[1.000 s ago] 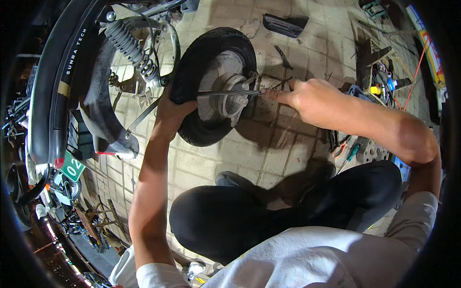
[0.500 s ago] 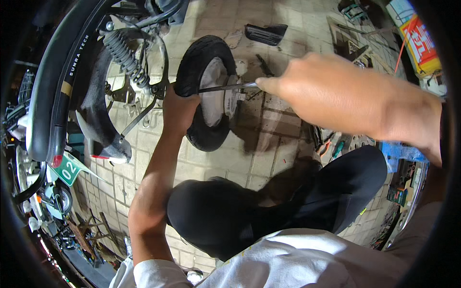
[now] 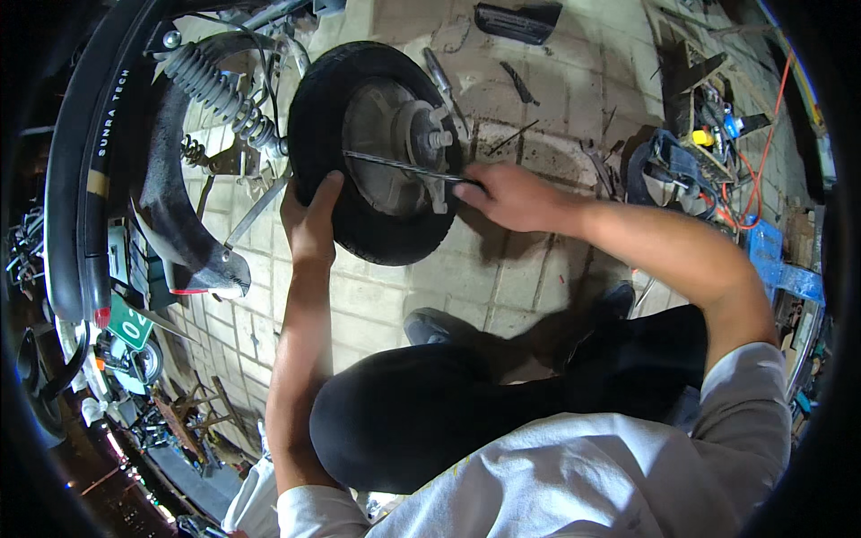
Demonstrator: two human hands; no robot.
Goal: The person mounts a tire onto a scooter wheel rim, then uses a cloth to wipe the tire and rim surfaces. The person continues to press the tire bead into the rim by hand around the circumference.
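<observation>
A small scooter wheel [image 3: 381,197] with a black tire [image 3: 314,112] and a grey metal rim and hub [image 3: 408,134] stands tilted on the paving, its hub side facing right and up. My left hand [image 3: 311,220] grips the tire's near left edge, thumb lying over the sidewall. In my right hand [image 3: 516,197], fingers closed, is a slim metal tire lever [image 3: 395,165]. It lies across the face of the wheel, its far tip at the left edge of the rim by the tire bead. The underside of the wheel is hidden.
At left stands a scooter body [image 3: 85,179] with a coil shock absorber [image 3: 220,99] and black rear fender [image 3: 170,197]. A black plastic part [image 3: 517,22] lies beyond the wheel. Tools, an orange cord [image 3: 762,170] and a blue plastic item [image 3: 780,260] are at right.
My right hand has come lower and nearer the wheel with the lever. The wheel has tipped, so its hub side shows more. My left hand still holds the tire.
</observation>
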